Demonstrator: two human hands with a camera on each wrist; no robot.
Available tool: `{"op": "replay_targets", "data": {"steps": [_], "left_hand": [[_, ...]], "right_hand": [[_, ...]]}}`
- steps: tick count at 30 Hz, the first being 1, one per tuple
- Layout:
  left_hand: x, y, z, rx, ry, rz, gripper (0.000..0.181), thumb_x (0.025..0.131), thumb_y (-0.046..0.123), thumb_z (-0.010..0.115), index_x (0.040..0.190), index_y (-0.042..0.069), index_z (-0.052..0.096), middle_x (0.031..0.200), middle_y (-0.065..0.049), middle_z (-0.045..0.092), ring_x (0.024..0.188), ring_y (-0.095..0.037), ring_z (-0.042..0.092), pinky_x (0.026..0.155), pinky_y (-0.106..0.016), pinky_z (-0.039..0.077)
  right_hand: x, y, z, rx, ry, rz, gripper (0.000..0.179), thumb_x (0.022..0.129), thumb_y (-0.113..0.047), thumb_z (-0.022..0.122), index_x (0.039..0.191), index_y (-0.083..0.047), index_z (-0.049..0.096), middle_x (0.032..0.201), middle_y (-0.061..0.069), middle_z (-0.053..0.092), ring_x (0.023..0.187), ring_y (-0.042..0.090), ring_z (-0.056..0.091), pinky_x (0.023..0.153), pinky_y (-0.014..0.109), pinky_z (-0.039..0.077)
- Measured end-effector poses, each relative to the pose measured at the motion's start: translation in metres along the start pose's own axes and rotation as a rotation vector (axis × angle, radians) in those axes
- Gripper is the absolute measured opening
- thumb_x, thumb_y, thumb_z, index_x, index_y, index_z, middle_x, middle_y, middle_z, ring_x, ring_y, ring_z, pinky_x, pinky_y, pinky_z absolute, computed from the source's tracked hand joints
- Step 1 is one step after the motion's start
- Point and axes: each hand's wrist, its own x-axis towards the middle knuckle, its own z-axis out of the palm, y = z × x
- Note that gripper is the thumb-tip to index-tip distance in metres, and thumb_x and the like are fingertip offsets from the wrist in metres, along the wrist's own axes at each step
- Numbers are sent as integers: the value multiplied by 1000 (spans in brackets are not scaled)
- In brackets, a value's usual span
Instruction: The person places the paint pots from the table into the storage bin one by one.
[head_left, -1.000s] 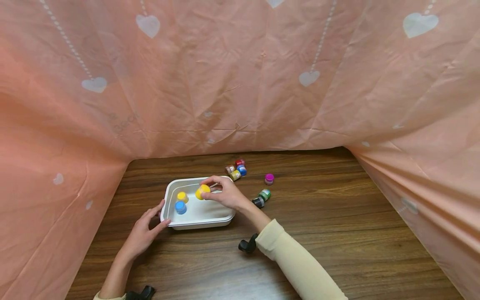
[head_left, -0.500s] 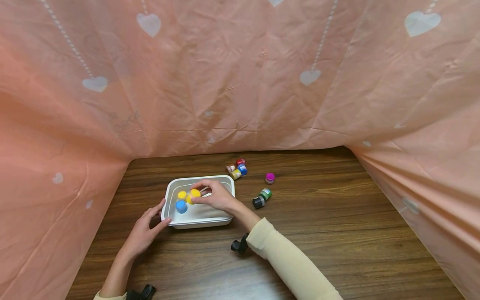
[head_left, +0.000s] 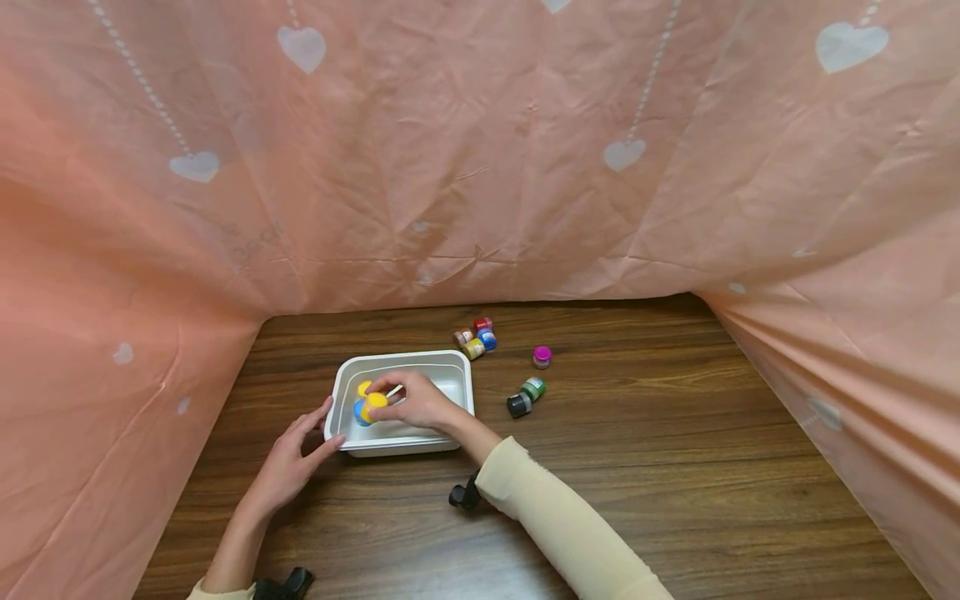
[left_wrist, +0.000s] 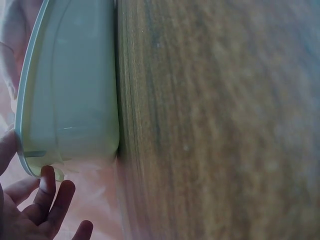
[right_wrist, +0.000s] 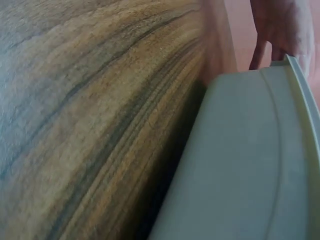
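In the head view a white plastic tray (head_left: 442, 357) sits on the table. My right hand (head_left: 420, 403) pinches a yellow paint jar (head_left: 375, 406) between thumb and fingers over the tray's left half. Partly behind that jar shows a blue paint jar (head_left: 361, 413) standing in the tray, with another yellow paint jar (head_left: 363, 388) just beyond it. At the tray's near left corner my left hand (head_left: 285, 460) holds the rim, thumb on the near edge and fingers at the left side. The wrist views show the tray's outer wall (left_wrist: 85, 90); the jars are hidden there.
Behind the tray, to its right, lies a cluster of red, blue, gold and brownish jars (head_left: 474, 348). A magenta-lidded jar (head_left: 542, 357) stands apart, and a green jar (head_left: 533, 387) touches a black jar (head_left: 518, 405). A pink curtain (head_left: 480, 167) hangs around the wooden table (head_left: 675, 467).
My right hand has carried the yellow jar leftward and slightly nearer, from the tray's middle to in front of the blue jar. The left hand keeps its place on the rim.
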Motion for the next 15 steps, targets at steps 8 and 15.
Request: {"op": "replay_targets", "data": {"steps": [8, 15], "left_hand": [[1, 0, 0, 1, -5, -14, 73, 101, 38, 68, 161, 10, 37, 139, -21, 55, 124, -37, 49, 107, -63, 38], [0, 2, 0, -1, -3, -25, 72, 101, 32, 69, 161, 8, 37, 143, -22, 53, 124, -37, 49, 107, -64, 38]], "right_hand": [[4, 5, 8, -22, -36, 34, 38, 84, -11, 86, 120, -3, 74, 112, 6, 74, 87, 7, 65, 81, 18, 52], [4, 5, 9, -35, -65, 76, 35, 81, -9, 88, 114, -6, 75, 105, 3, 74, 90, 14, 71, 82, 18, 52]]}}
